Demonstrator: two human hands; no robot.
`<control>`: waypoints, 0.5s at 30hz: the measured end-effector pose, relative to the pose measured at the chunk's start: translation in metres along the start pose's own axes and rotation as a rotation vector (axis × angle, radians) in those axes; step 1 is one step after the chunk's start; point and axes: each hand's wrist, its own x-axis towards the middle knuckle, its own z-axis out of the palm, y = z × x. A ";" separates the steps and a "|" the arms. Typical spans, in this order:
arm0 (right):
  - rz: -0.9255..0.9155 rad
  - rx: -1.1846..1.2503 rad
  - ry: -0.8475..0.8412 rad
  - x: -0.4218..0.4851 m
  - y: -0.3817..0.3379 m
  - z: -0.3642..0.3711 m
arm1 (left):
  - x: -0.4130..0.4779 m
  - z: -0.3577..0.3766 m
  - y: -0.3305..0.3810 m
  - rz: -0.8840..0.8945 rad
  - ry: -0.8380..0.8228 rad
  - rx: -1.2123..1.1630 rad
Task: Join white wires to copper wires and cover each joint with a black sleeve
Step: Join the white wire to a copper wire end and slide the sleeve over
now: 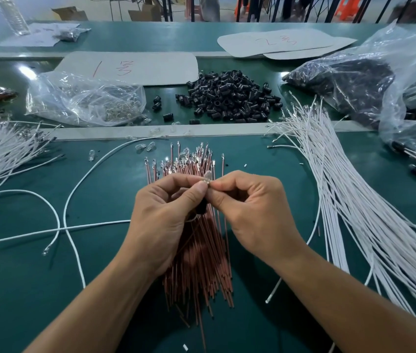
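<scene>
Standing by the bench, I'd judge the step in hand to be the join itself, made at the fingertips above the copper wires [196, 263]. To do it well, the left side should only hold the work steady while the right side does the fine seating. The metal ends need to be fully home before the black sleeve [201, 207] is slid up over them (it is too small to tell whether they have mated yet).

The left hand [162, 215] is curled nearly closed, thumb against forefinger, pinching the joint just below a small clear bulb [207, 176]. A loose white wire [94, 226] trails away from under its palm across the green table [23, 289]. The black sleeve sits in the gap between the two hands, just under the pinch. I cannot tell which fingers bear it.

The right hand [250, 207] is curled just as tightly, thumb and forefinger nipping the same joint from the other side, almost touching the left thumb.

More white wires lie fanned at the far left [0, 146] and at the right [349, 200]. The spare sleeves [229, 100] are heaped beyond the copper.
</scene>
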 end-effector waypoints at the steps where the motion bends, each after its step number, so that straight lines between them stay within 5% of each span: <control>1: 0.023 0.012 -0.026 0.002 -0.001 -0.003 | 0.000 -0.001 0.000 0.006 -0.005 0.026; 9: 0.084 -0.051 -0.212 0.014 -0.002 -0.026 | -0.001 -0.004 0.008 0.010 -0.082 0.275; 15: -0.230 -0.299 -0.370 0.016 -0.010 -0.037 | -0.001 -0.008 0.014 -0.051 -0.127 0.330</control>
